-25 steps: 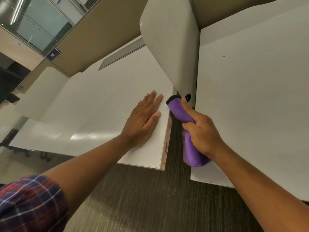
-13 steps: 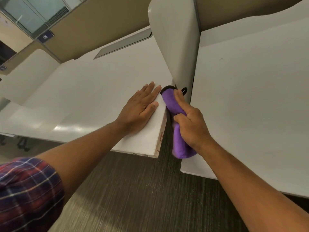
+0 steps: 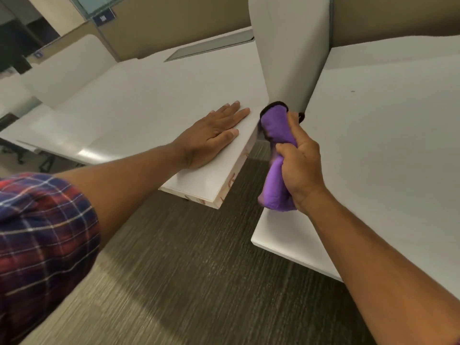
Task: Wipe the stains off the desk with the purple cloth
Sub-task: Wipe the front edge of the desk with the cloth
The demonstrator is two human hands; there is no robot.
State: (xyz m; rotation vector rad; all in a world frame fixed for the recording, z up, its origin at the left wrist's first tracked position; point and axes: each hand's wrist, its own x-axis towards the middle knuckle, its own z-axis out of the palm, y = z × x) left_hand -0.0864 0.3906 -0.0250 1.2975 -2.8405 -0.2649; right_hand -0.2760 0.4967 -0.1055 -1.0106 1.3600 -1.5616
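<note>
My right hand (image 3: 302,168) is closed around a rolled purple cloth (image 3: 275,185) with a black trim at its top. The cloth's upper end presses into the gap between the two white desks, against the right side edge of the left desk (image 3: 149,103) just below the divider. That side edge carries reddish-brown stains (image 3: 231,180) toward its near corner. My left hand (image 3: 211,135) lies flat, fingers spread, on the left desk's top near that edge.
An upright grey divider panel (image 3: 291,51) stands between the left desk and a second white desk (image 3: 388,145) on the right. Dark striped carpet (image 3: 194,270) fills the gap below. A tan partition wall runs along the back. A small dark speck (image 3: 352,91) marks the right desk.
The view has shifted, so both desks sit lower and further right in frame. My right hand keeps the cloth against the desk's side edge; my left hand stays flat.
</note>
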